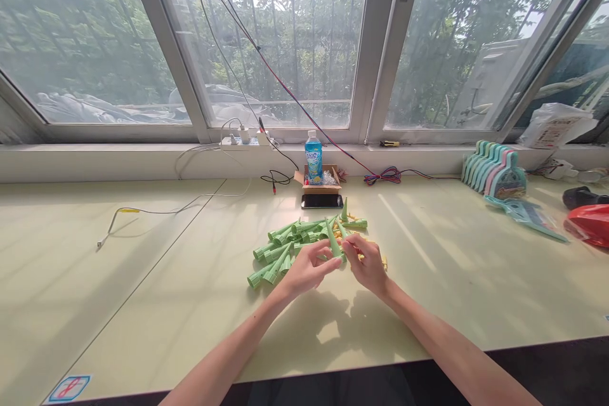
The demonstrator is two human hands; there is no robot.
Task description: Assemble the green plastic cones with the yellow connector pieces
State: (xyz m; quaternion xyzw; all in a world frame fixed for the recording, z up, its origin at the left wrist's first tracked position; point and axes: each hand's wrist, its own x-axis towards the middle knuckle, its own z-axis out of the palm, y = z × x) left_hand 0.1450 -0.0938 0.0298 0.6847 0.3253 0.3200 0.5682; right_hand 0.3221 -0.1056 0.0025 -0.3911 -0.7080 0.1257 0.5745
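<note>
My left hand (309, 269) is closed around the lower end of a slim green plastic cone (332, 240), its narrow tip pointing up. Close beside it, my right hand (367, 266) is pinched at the base of a second green cone (341, 228); the fingers cover where they meet. Behind and to the left of my hands lies a loose pile of similar green cones (273, 252), with hollow, ridged wide ends. Small yellow plastic pieces (384, 262) lie partly hidden behind my right hand. Another green cone (345, 210) stands upright past the pile.
Behind the pile are a dark phone (322, 202) and a small cardboard box (323, 189) with a blue-labelled bottle (313, 158). Cables (385, 175) run along the sill. Pastel plastic pieces (495, 168) and a red object (590, 225) sit at the right.
</note>
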